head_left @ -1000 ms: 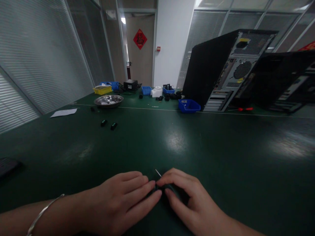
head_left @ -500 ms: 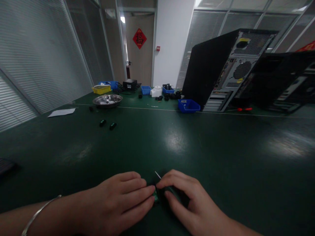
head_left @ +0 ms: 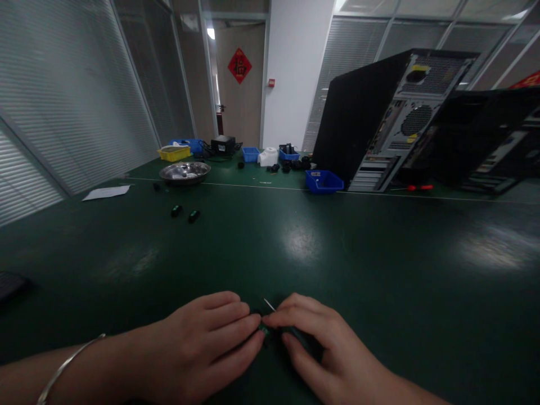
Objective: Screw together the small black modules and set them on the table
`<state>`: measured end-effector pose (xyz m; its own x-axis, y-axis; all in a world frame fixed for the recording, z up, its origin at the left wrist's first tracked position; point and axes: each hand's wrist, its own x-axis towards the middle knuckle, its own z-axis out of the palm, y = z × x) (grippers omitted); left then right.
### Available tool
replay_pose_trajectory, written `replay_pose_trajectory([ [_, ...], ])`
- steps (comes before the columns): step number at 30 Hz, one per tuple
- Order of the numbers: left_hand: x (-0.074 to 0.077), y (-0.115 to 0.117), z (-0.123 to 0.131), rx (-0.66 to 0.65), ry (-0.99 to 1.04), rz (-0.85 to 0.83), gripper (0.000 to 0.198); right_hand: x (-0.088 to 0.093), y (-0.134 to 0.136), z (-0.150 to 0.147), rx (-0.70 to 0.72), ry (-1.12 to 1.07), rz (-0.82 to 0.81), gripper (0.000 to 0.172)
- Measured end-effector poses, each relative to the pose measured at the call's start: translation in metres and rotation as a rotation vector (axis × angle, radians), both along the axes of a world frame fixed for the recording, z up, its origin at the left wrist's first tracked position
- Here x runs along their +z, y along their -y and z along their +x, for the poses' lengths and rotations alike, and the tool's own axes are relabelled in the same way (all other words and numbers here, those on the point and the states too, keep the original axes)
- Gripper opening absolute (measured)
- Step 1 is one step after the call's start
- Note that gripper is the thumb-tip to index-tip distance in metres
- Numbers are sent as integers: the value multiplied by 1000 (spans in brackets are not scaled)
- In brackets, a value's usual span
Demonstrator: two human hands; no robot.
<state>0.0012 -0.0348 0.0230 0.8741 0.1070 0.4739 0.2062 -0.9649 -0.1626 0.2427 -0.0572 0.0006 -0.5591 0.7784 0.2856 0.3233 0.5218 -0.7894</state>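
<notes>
Low at the front of the table, my left hand (head_left: 211, 343) is closed, its fingers pressed together around a small dark part with a green circuit board (head_left: 264, 328). Most of that part is hidden behind my fingertips. My right hand (head_left: 324, 343) is curled around a thin tool with a bright metal shaft (head_left: 269, 305), which pokes out past the index finger, pointing up and left. What looks like its dark handle lies in shadow under the palm. The right index fingertip touches or nearly touches the board, close to the left fingertips.
Two small black parts with green boards, one (head_left: 176, 211) beside the other (head_left: 193, 216), lie ahead on the left. Behind them stand a metal bowl (head_left: 185, 179) and a yellow bin (head_left: 174, 156). A blue bin (head_left: 324, 189) sits by a black computer case (head_left: 358, 107). White paper (head_left: 106, 193) lies far left.
My right index fingertip has shifted slightly left and down over the board, and the metal shaft has moved a little with it. The left fingers have drawn back slightly.
</notes>
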Motion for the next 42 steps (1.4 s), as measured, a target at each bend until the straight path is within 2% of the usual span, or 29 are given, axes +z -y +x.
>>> replay_pose_trajectory([
  [14,-7,0,0,8,-9,-37,35,-1,0,-1,-5,-18,22,39],
  [22,-8,-1,4,60,-8,-127,31,2,1,-2,-39,24,16,39],
  [29,-19,-15,-6,70,34,-183,26,5,0,2,-48,35,-33,41],
  [32,-28,-30,-17,180,90,-252,21,4,0,3,-52,25,-38,40],
  [35,-34,-51,-32,361,134,-392,21,1,-1,3,-67,3,-7,42],
  [38,-32,-72,-48,548,142,-505,21,-1,-1,3,-60,-6,4,44],
  [42,-28,-95,-64,687,173,-524,29,1,1,3,-74,-12,-7,43],
])
